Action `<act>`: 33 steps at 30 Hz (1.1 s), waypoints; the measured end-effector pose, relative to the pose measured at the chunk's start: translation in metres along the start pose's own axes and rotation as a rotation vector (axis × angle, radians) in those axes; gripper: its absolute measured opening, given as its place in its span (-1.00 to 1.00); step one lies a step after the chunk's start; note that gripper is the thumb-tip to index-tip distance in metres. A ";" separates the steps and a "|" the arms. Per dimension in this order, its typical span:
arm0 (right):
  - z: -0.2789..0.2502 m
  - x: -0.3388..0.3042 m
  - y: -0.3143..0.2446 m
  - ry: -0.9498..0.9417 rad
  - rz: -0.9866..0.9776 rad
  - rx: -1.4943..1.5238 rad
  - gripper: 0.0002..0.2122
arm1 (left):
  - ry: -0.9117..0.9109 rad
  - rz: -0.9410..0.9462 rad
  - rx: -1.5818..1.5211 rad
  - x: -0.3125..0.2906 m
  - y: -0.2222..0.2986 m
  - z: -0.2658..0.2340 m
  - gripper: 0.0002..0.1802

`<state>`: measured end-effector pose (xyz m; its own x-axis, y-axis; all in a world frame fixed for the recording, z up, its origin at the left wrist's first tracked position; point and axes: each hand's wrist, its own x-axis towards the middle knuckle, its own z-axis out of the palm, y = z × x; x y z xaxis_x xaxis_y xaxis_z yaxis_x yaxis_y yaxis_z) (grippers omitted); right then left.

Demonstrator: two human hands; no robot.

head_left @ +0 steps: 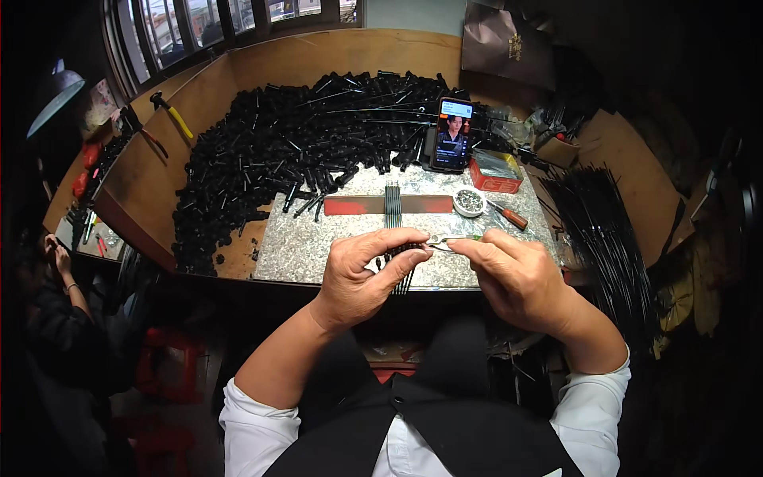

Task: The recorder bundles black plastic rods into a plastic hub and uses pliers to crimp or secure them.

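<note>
A dark-framed window point(226, 20) stands beside a pale wall point(413, 14); red stools point(181, 389) (plastic, perhaps) occupy the shadowy floor point(212, 364).

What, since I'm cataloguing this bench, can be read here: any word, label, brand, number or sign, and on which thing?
Nothing reads clearly enough to quote.
Dark bag: gold marks, too small and blurred.
Phone: screen text, too small.
Red box: pale printing, too small.

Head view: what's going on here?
A person works bare-handed at a speckled worktop. The left hand pinches a small piece above thin black rods crossing a red-and-black bar; the right hand holds a slim metal item close by, too small to identify. Black parts are heaped behind; a dish of metal bits stands right of the bar.
</note>
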<state>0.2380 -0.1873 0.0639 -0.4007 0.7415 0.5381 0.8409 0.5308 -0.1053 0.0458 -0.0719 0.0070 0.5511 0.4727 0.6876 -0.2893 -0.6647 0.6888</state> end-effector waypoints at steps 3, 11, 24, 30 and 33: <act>0.003 0.002 0.000 0.004 -0.017 -0.032 -0.62 | 0.015 0.027 0.020 -0.001 -0.001 -0.002 -0.83; 0.006 0.003 -0.002 0.006 -0.048 -0.052 -0.62 | 0.042 0.071 0.059 0.000 0.004 -0.001 -0.86; 0.013 0.004 0.002 0.088 0.016 0.013 -0.76 | -0.076 -0.040 -0.024 0.003 0.002 -0.002 -0.84; 0.006 0.008 0.006 0.097 -0.108 -0.067 -0.75 | -0.124 0.078 0.054 0.003 -0.007 -0.004 -0.79; 0.008 0.010 0.006 0.134 -0.159 -0.109 -0.71 | -0.139 0.120 0.077 0.004 -0.012 -0.004 -0.76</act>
<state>0.2364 -0.1736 0.0622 -0.4856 0.5874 0.6474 0.8084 0.5836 0.0768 0.0481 -0.0598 0.0022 0.6206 0.3060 0.7219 -0.3022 -0.7562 0.5803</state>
